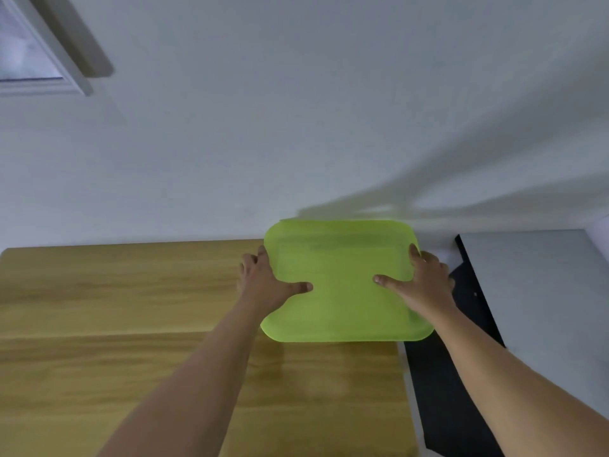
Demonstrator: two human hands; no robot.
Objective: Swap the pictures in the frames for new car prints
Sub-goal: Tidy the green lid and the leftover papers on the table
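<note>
Tray-hauling stage by the look of it, not frame stage yet. Holding a green tray (342, 291) by its two sides over the right end of the wooden counter (131, 291), close to the white wall (296, 110). Can't tell whether touching the wood or just above it.

Left grip (263, 285) clamped on the left edge, thumb flat across the top face, fingers curled round the rim. Right grip (425, 282) same deal on the right edge, thumb pointing inward. So both clamped on the tray, neither free. Could be a lid rather than a tray, honestly hard to say, and no prints visible on it. Long axis running side to side between the two grips.

Only one picture frame (29, 51) in view: up on the wall, top left corner, cut off by the edge, well apart from the tray. Lies up and to the left of both grips, so left grip nearer. Can't make out the picture inside, too blurry.

Guessing the next move means parking the tray on the counter first, then going up-left for the frame, probably left grip leading. Worth watching the black panel (428, 390) past the counter's right edge, with the tray hanging partly out that way. Easy to tip off if set down sloppy.
</note>
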